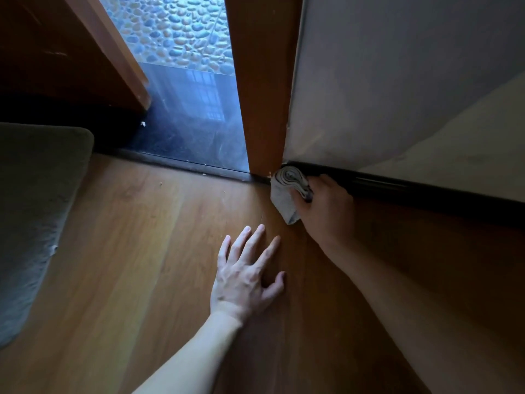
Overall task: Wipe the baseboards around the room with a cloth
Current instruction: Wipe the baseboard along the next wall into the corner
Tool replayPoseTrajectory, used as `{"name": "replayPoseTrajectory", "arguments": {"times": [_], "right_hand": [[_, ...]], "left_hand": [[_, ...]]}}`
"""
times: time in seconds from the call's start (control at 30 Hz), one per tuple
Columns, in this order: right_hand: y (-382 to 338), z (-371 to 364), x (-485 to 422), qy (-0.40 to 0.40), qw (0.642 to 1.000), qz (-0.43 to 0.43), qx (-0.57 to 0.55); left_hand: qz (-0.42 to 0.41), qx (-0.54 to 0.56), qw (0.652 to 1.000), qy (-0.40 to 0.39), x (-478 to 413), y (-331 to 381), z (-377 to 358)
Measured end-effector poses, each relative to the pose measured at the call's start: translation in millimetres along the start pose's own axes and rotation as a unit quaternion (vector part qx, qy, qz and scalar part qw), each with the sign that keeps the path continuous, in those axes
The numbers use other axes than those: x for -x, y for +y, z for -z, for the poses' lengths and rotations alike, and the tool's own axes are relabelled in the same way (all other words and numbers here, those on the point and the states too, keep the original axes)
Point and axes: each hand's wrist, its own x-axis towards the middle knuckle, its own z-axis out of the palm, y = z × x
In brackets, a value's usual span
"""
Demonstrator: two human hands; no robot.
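A dark glossy baseboard runs along the foot of the pale wall from the door frame off to the right. My right hand is shut on a folded grey-white cloth and presses it against the baseboard's left end, right beside the wooden door frame. My left hand lies flat on the wooden floor with fingers spread and nothing in it, a little in front of the cloth.
A grey mat or cushion lies on the floor at the left. A dark threshold strip borders a doorway with dark tile and pebble flooring beyond. An open wooden door stands at upper left. Small crumbs dot the floor.
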Motion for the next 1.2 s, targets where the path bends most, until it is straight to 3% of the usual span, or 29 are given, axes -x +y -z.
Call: {"name": "replayPoseTrajectory", "arguments": {"times": [0.23,0.77,0.97,1.2], "right_hand": [[7,0,5,0.033,0.999,-0.018,0.014],[3,-1,4,0.012,0.999,-0.028,0.013],[26,10,23,0.056,0.989,-0.134,-0.001],[7,3,12,0.023,0.996,-0.089,0.000]], "left_hand": [[0.005,-0.001,1.000,0.005,0,0,-1],[0.011,0.009,1.000,-0.019,0,0,0],[0.015,0.021,1.000,-0.016,-1,1,2],[0.010,0.013,0.999,-0.028,-1,0,2]]}}
